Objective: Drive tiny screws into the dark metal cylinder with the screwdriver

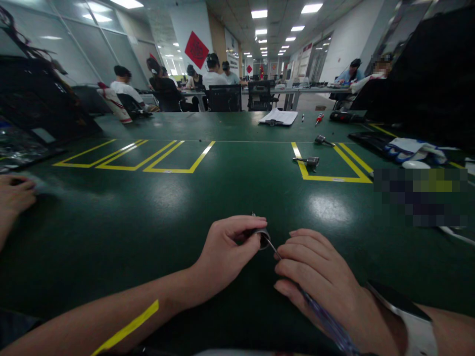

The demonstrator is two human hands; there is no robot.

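My left hand pinches a small grey metal cup-shaped part between thumb and fingers, its round opening facing right. A thin stub shows above the fingers. My right hand is wrapped round a screwdriver with a clear purplish handle. Its slim shaft points up and left, and the tip reaches into the part's opening; the exact contact is hidden. Farther off on the green table lie two dark metal pieces with thin shafts: one piece inside a yellow-taped outline, another piece just behind it.
Another person's hand rests at the left edge. Yellow tape outlines mark the table. Toward the back lie a clipboard with papers, a red screwdriver and a black power tool. White-and-blue gloves lie right.
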